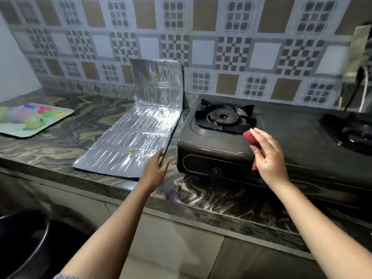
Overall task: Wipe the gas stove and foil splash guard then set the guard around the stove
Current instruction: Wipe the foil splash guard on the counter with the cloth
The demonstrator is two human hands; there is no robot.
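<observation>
A dark single-burner gas stove point(213, 146) sits on the marbled counter, its black burner grate point(224, 117) on top and a knob on its front. Left of it lies the foil splash guard point(130, 137), mostly flat on the counter with its far panel propped against the tiled wall; small yellow stains show on it. My left hand point(156, 169) is open, fingertips touching the guard's near right corner. My right hand point(267, 156) hovers over the stove's front right part, shut on a red cloth point(248, 135).
A second black stove point(350, 131) stands to the right. A pale tray point(60, 119) with colourful small items rests at the far left of the counter point(201, 190). A dark round bin point(24, 242) stands below left. A hose and cables hang at the far right.
</observation>
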